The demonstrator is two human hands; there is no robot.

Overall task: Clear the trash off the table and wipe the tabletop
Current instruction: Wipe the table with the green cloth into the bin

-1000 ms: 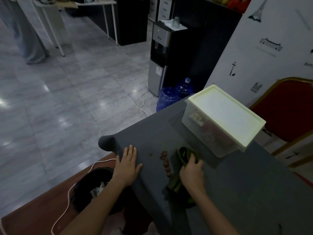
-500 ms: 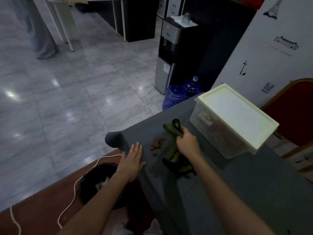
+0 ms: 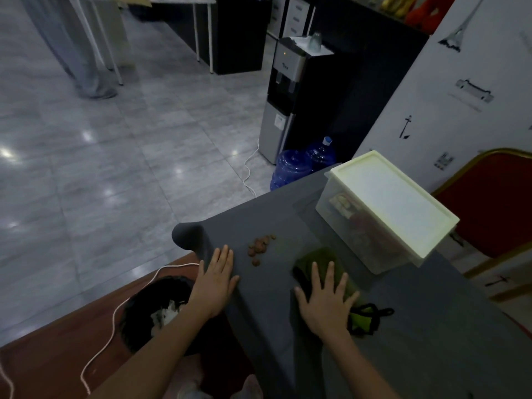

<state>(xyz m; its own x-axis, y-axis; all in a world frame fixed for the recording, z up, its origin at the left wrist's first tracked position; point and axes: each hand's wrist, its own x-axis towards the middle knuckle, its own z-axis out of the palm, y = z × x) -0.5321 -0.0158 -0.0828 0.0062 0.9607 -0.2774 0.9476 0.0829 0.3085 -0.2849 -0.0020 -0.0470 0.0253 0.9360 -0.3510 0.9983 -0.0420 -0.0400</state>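
The right hand [image 3: 325, 300] lies flat, fingers straight and spread, pressing down on a crumpled green cloth with black trim [image 3: 322, 260] that sits on the dark grey cloth-covered tabletop [image 3: 288, 214]. Part of the cloth sticks out past the fingertips at 12 o'clock of the hand; a brighter green fold with a black loop shows at its 4 o'clock. The left hand [image 3: 214, 279] also lies flat with straight fingers, palm down on the tabletop near the table's left edge, gripping nothing.

A small cluster of brown crumbs or nut-like scraps [image 3: 259, 246] lies on the tabletop between the two hands and a little beyond them, at about 1 o'clock from the left hand and 10 o'clock from the right, touching neither. What the scraps are cannot be told in this dim light.

A translucent plastic storage box with a pale cream lid [image 3: 391, 203] stands on the table at 1 o'clock of the right hand, just beside the cloth. Below the table's edge, at 7 o'clock of the left hand, a round bin lined with a black bag [image 3: 144, 309] stands on the reddish-brown floor, with white crumpled paper inside. A white cord [image 3: 115, 318] runs across the floor beside it.
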